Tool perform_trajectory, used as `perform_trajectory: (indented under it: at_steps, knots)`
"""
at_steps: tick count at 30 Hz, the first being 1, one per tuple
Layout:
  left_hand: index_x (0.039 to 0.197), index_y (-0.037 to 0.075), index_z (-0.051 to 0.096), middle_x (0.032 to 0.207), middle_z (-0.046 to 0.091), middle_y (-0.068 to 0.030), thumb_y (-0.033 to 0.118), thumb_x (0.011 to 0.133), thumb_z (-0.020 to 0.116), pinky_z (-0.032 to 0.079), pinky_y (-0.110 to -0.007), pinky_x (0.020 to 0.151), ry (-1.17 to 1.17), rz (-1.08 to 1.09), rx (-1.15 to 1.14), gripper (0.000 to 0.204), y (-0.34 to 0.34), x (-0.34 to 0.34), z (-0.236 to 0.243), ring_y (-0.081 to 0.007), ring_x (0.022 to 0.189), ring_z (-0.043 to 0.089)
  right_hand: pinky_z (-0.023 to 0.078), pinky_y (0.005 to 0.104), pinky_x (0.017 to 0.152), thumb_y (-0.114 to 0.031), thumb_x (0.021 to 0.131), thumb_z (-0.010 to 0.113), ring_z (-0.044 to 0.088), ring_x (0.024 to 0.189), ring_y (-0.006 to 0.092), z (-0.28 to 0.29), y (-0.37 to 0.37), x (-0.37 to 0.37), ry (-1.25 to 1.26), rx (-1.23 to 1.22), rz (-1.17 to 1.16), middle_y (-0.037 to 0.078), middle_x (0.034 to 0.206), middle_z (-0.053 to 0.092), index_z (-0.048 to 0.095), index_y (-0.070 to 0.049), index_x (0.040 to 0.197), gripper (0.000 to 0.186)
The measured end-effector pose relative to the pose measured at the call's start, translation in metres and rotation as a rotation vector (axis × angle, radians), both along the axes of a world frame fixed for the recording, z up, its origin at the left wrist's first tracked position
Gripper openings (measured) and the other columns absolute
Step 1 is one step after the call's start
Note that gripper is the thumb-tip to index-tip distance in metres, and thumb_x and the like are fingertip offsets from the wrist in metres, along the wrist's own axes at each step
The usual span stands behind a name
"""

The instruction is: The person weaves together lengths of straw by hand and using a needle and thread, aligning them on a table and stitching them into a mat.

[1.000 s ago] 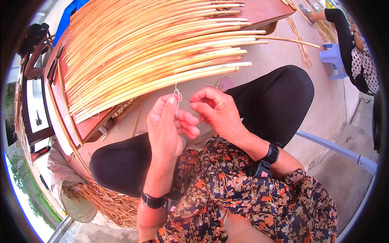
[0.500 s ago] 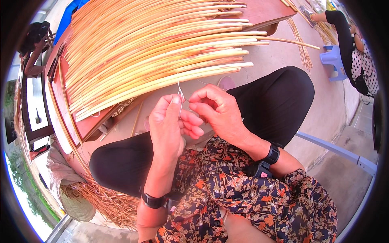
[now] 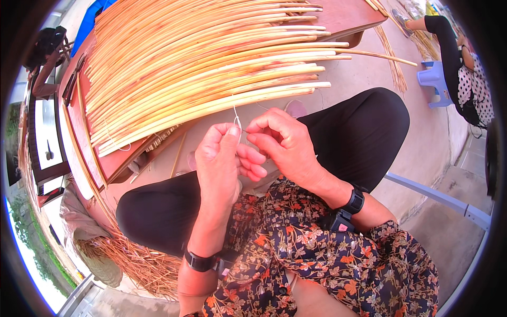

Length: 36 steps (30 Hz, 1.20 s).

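Long yellow reeds lie side by side on the reddish table. A white string hangs from the nearest reed, with a narrow loop at my fingers. My left hand pinches this loop between thumb and index finger, its other fingers curled loosely. Close to its right, my right hand pinches with thumb and index finger at something too thin to make out, beside the string. Both hands are held just below the front reeds, above my lap.
A blue plastic stool and a seated person are at the right. Loose straw and a cloth sack lie at lower left. Reed bundles lie on the floor. A pale metal bar runs along the right.
The string's loop has narrowed from a rounder knot shape. Both hands have shifted slightly right, my right hand also a little upward, still pinching.
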<state>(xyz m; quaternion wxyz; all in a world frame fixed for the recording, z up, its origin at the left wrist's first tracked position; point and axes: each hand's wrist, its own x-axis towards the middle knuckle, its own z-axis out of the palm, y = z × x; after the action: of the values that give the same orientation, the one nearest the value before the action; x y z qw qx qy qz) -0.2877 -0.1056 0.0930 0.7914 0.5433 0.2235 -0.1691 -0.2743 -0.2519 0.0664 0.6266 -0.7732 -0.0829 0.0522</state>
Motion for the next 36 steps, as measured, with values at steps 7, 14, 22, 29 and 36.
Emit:
perform_trajectory:
  at_steps: [7, 14, 22, 29, 36]
  knots:
    - [0.099, 0.0, 0.05, 0.064, 0.063, -0.0133, 0.02, 0.1, 0.048, 0.047, -0.024, 0.039, -0.024, -0.023, 0.065, 0.021, -0.001, 0.001, 0.001, -0.0172, 0.045, 0.06, 0.046, 0.0209, 0.065, 0.005, 0.087, 0.06, 0.056, 0.071, 0.0078, 0.002, 0.008, 0.007, -0.052, 0.097, 0.034, 0.006, 0.095, 0.059, 0.064, -0.001, 0.1, 0.015]
    - [0.099, 0.0, 0.052, 0.062, 0.063, -0.0118, 0.021, 0.098, 0.054, 0.045, -0.023, 0.038, -0.04, -0.06, 0.127, 0.021, -0.002, 0.004, 0.001, -0.0152, 0.044, 0.06, 0.049, 0.0253, 0.065, 0.002, 0.088, 0.06, 0.06, 0.076, 0.014, 0.008, 0.001, 0.004, 0.001, 0.208, -0.017, 0.008, 0.095, 0.063, 0.063, -0.002, 0.098, 0.012]
    - [0.098, 0.003, 0.053, 0.076, 0.066, -0.0113, 0.02, 0.097, 0.054, 0.045, -0.021, 0.042, -0.045, -0.029, 0.154, 0.017, 0.0, 0.003, -0.015, -0.0121, 0.048, 0.059, 0.05, 0.0236, 0.058, -0.002, 0.095, 0.053, 0.059, 0.064, 0.0106, 0.062, -0.057, -0.016, -0.365, 0.352, 0.02, 0.013, 0.083, 0.066, 0.05, 0.002, 0.1, 0.007]
    - [0.103, 0.004, 0.055, 0.103, 0.064, -0.0102, 0.019, 0.097, 0.054, 0.044, -0.022, 0.047, -0.12, 0.152, 0.077, 0.016, 0.001, 0.002, -0.029, -0.0099, 0.056, 0.057, 0.051, 0.0335, 0.057, -0.007, 0.094, 0.058, 0.058, 0.06, 0.0232, 0.132, -0.098, -0.022, -0.237, 1.093, 0.6, 0.016, 0.074, 0.061, 0.057, 0.004, 0.087, 0.013]
    - [0.107, 0.004, 0.057, 0.111, 0.063, -0.0123, 0.024, 0.096, 0.058, 0.043, -0.022, 0.046, -0.051, 0.028, -0.352, 0.023, 0.007, 0.016, -0.011, -0.0106, 0.052, 0.052, 0.045, 0.0413, 0.046, 0.006, 0.079, 0.06, 0.055, 0.051, 0.0338, 0.152, -0.088, -0.03, 0.059, 1.5, 0.99, 0.028, 0.066, 0.057, 0.058, 0.017, 0.076, 0.011]
